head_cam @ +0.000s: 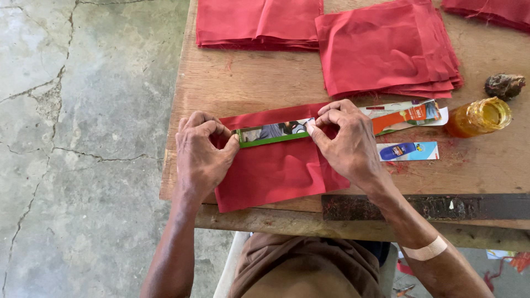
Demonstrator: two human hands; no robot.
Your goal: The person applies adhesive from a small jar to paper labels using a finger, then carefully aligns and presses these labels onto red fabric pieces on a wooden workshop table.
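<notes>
both hands pinch a card strip against the red cloth at the near edge of the tabletop: left hand on its left end, right hand on its right. uneven pull could skew the strip or crease the fold, i judge. beyond the cloth lie red stacks; right of it a glue jar. the tabletop is worn wood over a cracked concrete floor

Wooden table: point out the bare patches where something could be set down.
Bare wood lies on the table between the left red stack and the left hand, and right of the blue card. Crowded around the jar and both hands.
</notes>
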